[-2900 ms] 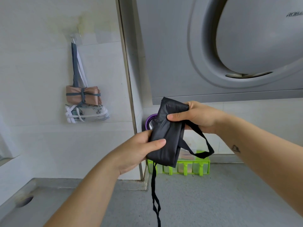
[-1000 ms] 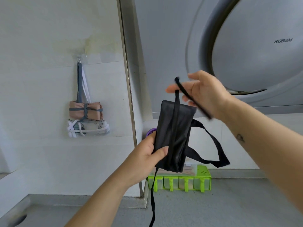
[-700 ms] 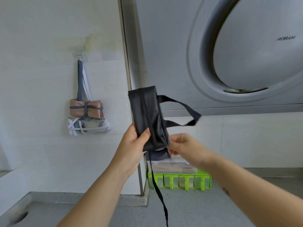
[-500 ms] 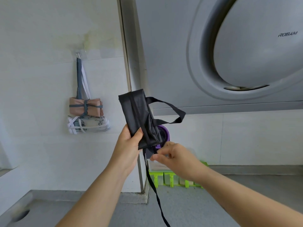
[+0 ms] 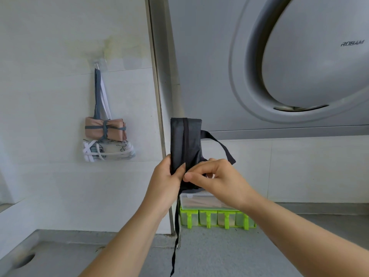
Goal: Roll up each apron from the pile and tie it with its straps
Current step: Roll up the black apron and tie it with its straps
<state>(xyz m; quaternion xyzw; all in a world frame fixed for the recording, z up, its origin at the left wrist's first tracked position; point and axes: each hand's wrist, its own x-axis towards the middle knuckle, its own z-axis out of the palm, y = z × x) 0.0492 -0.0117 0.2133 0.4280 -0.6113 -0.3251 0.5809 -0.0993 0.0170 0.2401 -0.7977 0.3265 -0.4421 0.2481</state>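
Brown roll and white roll: tied, hung on wall. Black apron: rolled, gripped by left hand. Right hand pinched strap, seemingly mid-wrap. Knot not made.

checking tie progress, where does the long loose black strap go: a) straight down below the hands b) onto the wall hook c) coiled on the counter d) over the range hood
a: the strap hangs straight down from the black apron roll held by the left hand and right hand.
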